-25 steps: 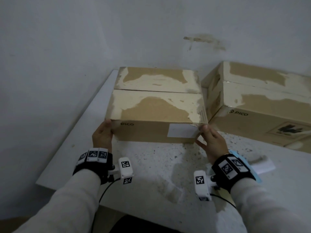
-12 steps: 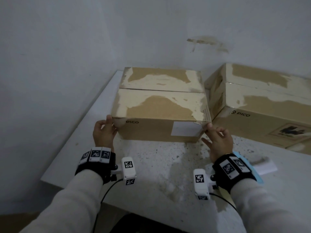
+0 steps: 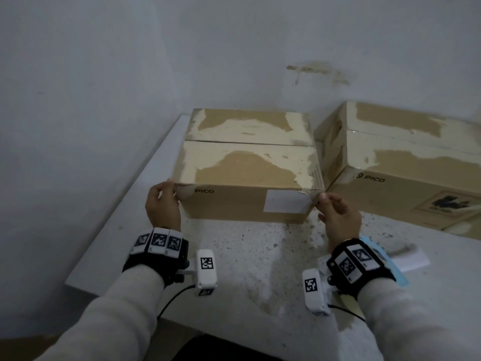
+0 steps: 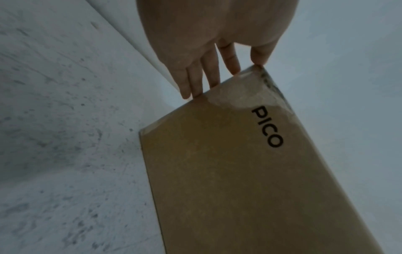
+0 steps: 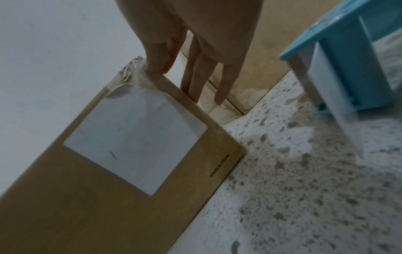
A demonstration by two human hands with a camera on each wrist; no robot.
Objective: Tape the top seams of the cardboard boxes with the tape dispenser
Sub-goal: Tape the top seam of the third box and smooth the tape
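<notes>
Both hands are easing back from the near cardboard box (image 3: 247, 178): the left hand (image 3: 162, 204) and right hand (image 3: 338, 217), fingers straight, are only fingertip-touching its front corners, gripping nothing (positioning apparently done). The blue tape dispenser (image 5: 348, 56) is lying on the bench (image 3: 247, 256) beside the right wrist, untouched.

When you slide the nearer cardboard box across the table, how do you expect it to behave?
The nearer cardboard box looks stiff: its edges stay straight under both hands. Broad and low, it probably slides rather than tips. The left hand and right hand touch only its corners, suggesting it is fairly light.
</notes>
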